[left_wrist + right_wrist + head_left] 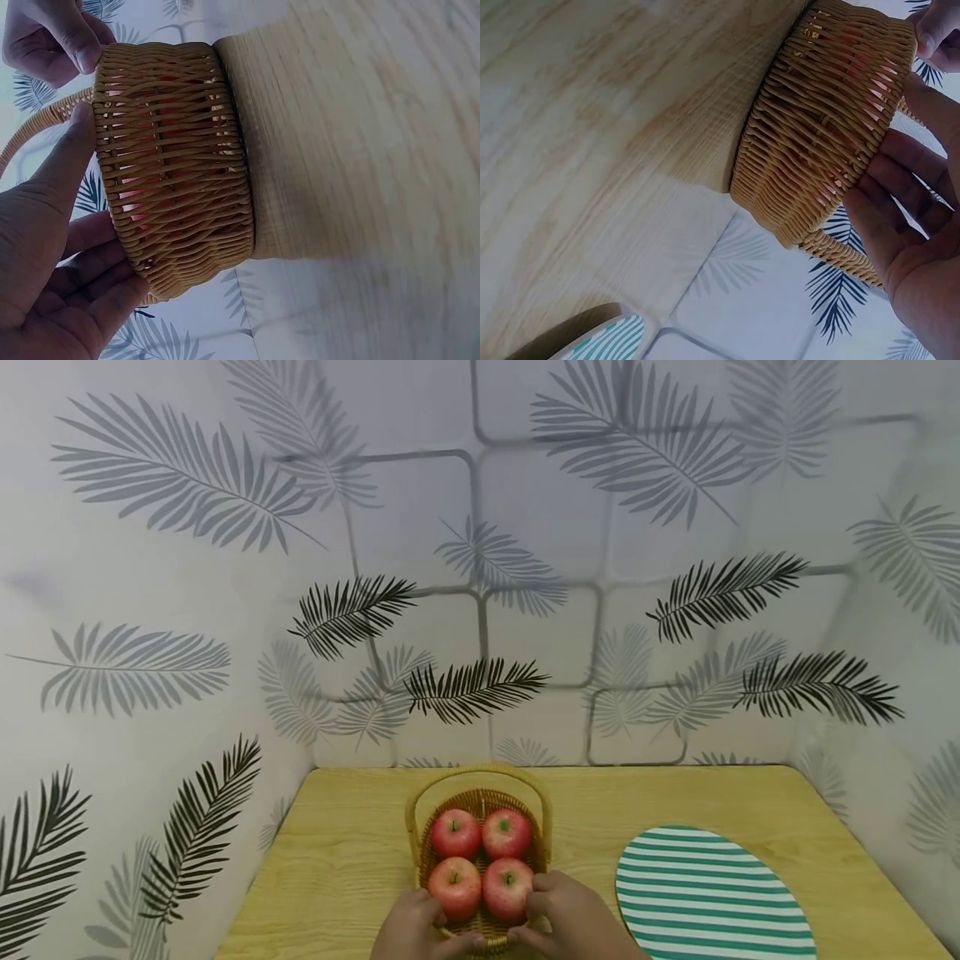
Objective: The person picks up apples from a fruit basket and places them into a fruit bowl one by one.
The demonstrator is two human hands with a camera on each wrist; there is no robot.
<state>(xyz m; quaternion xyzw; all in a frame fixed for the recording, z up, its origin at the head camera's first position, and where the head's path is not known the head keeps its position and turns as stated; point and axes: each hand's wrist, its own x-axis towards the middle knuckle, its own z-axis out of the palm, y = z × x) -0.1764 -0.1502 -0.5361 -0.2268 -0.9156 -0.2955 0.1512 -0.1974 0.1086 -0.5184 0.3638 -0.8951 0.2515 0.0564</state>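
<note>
A brown wicker basket (pixel 480 802) with an upright arched handle (pixel 480 768) stands on the wooden table and holds several red apples (pixel 507 833). My left hand (pixel 408 927) grips its near left rim; in the left wrist view the thumb lies along the rim and the fingers (pixel 112 300) bend around the side. On the near right rim my right hand (pixel 573 918) holds on in the same way, its fingers (pixel 877 225) curled at the side of the weave. Both thumbs come close together at the front. In the wrist views the apples show only through gaps in the wicker wall (pixel 176 172).
To the right of the basket lies a flat oval piece with green and white stripes (pixel 712 893), its edge also in the right wrist view. The wooden table (pixel 345 827) meets a wall (pixel 540 527) with a feather pattern at the back and sides.
</note>
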